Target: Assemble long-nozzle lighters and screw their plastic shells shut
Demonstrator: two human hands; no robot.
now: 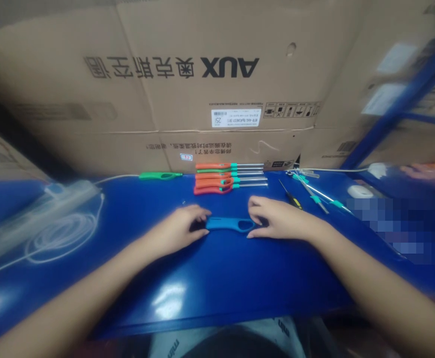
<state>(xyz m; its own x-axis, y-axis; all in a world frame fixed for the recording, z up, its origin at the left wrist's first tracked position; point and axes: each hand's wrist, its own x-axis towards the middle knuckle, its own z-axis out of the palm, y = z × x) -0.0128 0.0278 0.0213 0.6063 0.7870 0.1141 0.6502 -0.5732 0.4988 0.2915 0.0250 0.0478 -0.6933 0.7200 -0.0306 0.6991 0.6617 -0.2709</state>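
Observation:
A blue lighter handle [225, 224] with an oval trigger opening lies level across the middle of the blue table. Its left end is between the thumb and fingers of my left hand [182, 228]. My right hand [280, 219] pinches the other end, beside the trigger opening. Behind it, several orange, red and green long-neck lighters [212, 183] with metal tubes are lined up in a stack. To their left is a green lighter handle [160, 175] without a visible tube.
A yellow-black screwdriver [294, 200] lies beyond my right hand, near loose metal tubes with teal parts [314, 191]. At the left are a coiled white cable [62, 233] and a blurred power strip [73, 196]. Large cardboard [180, 99] walls the back. Another person's hand [426, 171] shows far right.

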